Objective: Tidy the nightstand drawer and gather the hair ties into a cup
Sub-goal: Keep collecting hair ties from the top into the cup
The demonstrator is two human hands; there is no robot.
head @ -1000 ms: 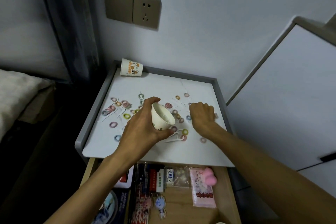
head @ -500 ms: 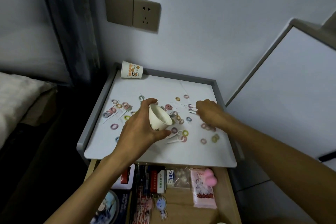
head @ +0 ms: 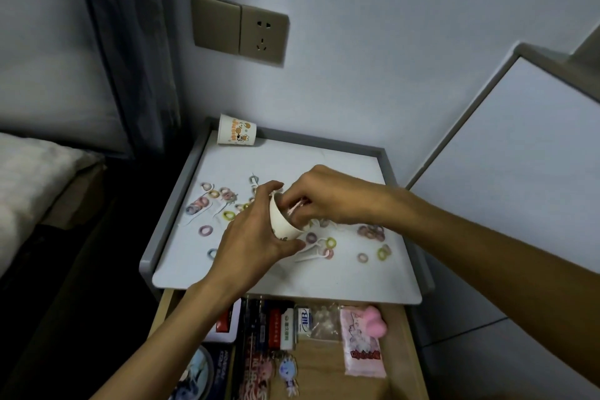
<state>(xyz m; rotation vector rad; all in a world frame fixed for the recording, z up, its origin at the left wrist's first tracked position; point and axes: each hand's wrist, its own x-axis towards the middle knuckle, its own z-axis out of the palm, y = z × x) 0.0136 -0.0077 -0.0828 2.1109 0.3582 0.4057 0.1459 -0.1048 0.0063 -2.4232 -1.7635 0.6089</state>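
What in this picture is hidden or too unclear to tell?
All in the head view:
- Inside of the held cup: the right hand covers its mouth, so its contents are hidden.
- Hair ties by the right wrist: partly under the arm, uncountable.
- Drawer: front cut off by the bottom edge; back under the nightstand top.
- Package labels: too small to read.

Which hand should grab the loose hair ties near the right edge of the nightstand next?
Probably the right hand: it's nearest those hair ties, while the left hand holds the cup.
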